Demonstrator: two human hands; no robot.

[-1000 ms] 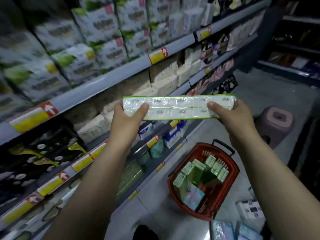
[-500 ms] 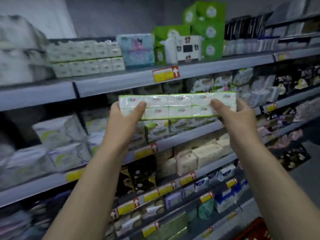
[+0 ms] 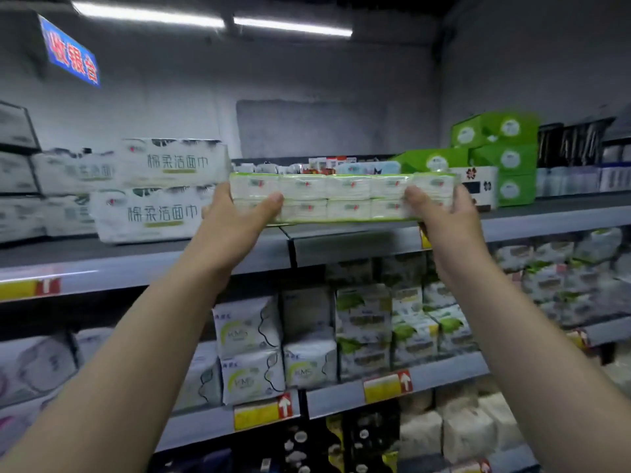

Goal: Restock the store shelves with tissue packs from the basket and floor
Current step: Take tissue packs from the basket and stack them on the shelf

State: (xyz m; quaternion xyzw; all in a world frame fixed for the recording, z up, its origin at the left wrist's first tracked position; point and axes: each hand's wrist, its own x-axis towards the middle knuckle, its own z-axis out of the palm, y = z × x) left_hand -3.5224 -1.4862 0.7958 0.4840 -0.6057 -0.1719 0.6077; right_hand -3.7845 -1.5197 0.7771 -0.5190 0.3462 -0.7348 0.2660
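hanging at the far left, a blue sign (image 3: 70,51) is showing red characters beside the ceiling lights (image 3: 211,20). below it, white packs (image 3: 164,191) are sitting stacked on the top shelf (image 3: 136,264). the left hand (image 3: 235,227) is grasping the left end of the tissue pack (image 3: 341,198), with the thumb lying across its front and the fingers hidden behind. the tissue pack, a long green-edged bundle in two rows, is being held level at the top shelf's front edge; whether its underside is touching the shelf i cannot tell. the right hand (image 3: 444,220) is gripping the right end the same way, thumb in front. further right, green boxes (image 3: 502,155) are standing piled on the same shelf. underneath, soft packs (image 3: 252,349) are filling the lower shelf (image 3: 450,370).
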